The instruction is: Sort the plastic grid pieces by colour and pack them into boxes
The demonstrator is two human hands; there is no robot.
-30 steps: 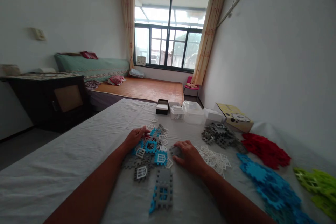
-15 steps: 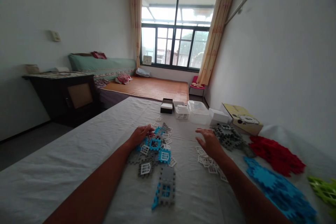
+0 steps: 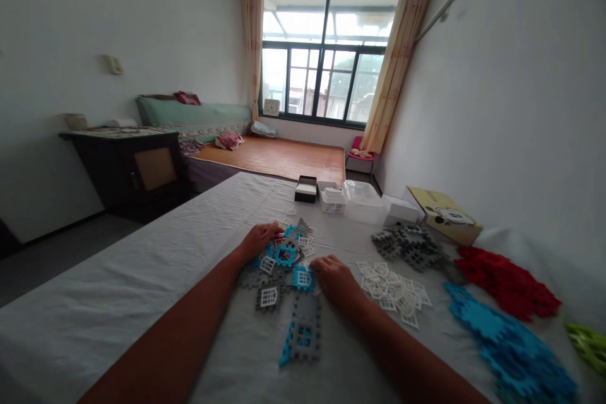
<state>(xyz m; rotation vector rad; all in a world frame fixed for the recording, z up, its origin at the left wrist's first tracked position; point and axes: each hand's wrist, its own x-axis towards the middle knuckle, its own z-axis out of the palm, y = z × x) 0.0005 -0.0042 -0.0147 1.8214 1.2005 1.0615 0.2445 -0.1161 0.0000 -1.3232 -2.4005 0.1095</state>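
My left hand (image 3: 259, 239) lies on the far left side of a heap of grey and blue interlocking tiles with white window inserts (image 3: 283, 261), fingers curled over the pieces. My right hand (image 3: 332, 279) rests palm down at the heap's right edge, fingers bent onto a blue tile (image 3: 302, 278); what it grips, if anything, is hidden. A joined grey and blue piece (image 3: 302, 333) lies nearer to me on the white sheet (image 3: 156, 278).
White window inserts (image 3: 395, 288) are scattered right of my right hand. Further right lie grey tiles (image 3: 409, 244), red tiles (image 3: 509, 289), blue tiles (image 3: 514, 344) and green tiles (image 3: 589, 341). Small boxes (image 3: 353, 199) and a cardboard box (image 3: 445, 214) stand at the far edge.
My right hand reached out toward the grey tiles on the right, then came back to the right edge of the central heap. My left hand stayed on the heap.
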